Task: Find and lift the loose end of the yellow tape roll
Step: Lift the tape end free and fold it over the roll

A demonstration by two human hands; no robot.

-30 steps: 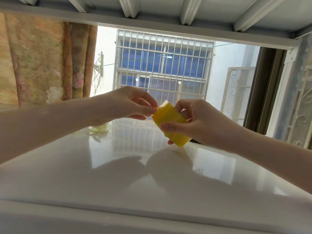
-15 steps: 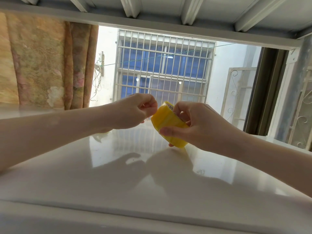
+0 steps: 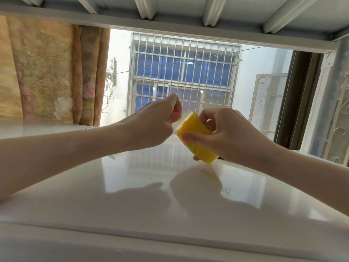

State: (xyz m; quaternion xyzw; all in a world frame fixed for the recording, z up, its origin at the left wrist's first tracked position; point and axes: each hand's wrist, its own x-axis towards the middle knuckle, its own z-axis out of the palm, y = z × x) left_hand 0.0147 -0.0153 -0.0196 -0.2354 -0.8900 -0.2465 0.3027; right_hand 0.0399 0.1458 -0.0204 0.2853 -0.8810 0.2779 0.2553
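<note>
A yellow tape roll (image 3: 196, 138) is held edge-on just above the glossy white tabletop (image 3: 132, 195). My right hand (image 3: 226, 135) grips it, thumb across the outer face and fingers over its top rim and core. My left hand (image 3: 156, 125) is curled, with its fingertips pinched together against the roll's upper left edge. Whether a loose end of tape sits between those fingertips is too small to tell.
A patterned curtain (image 3: 49, 72) hangs at the back left. Straight ahead is a barred window (image 3: 181, 72), with a dark window frame (image 3: 300, 99) at the right. A white beam (image 3: 170, 25) runs overhead. The table's front edge (image 3: 151, 242) lies close to me.
My left hand has curled tighter and risen slightly, its fingertips moving from the roll's side up to its top left edge. The right hand has kept hold of the roll, tilting it a little.
</note>
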